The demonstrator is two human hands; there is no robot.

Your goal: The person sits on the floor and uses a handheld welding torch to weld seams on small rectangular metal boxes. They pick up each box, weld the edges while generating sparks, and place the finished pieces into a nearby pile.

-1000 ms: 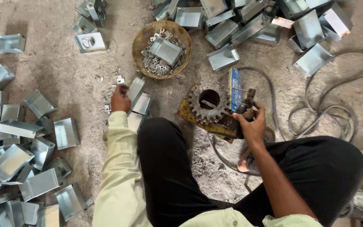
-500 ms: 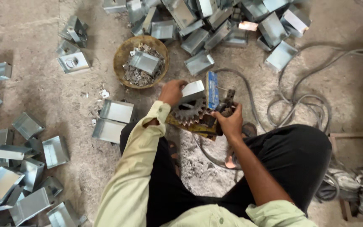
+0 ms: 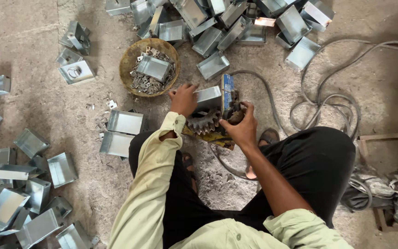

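Observation:
I sit on a dusty floor with a toothed gear wheel [image 3: 203,123] on a yellowish base between my knees. My left hand [image 3: 184,98] holds a folded sheet-metal box piece [image 3: 208,97] over the gear. A small tool with a blue body [image 3: 227,90] stands against that piece, and my right hand [image 3: 241,127] grips the tool's lower part. A cable [image 3: 272,106] runs from the tool to the right.
A round basket [image 3: 126,64] of small metal clips with one box piece in it lies ahead. Two flat box pieces [image 3: 124,122] lie by my left knee. Piles of similar pieces [image 3: 236,23] fill the top and the left side [image 3: 10,203]. Coiled cable [image 3: 332,106] lies at right.
My left hand went from the floor pieces at my left knee to the gear, carrying a box piece there. My right hand stayed on the tool. The view shifted.

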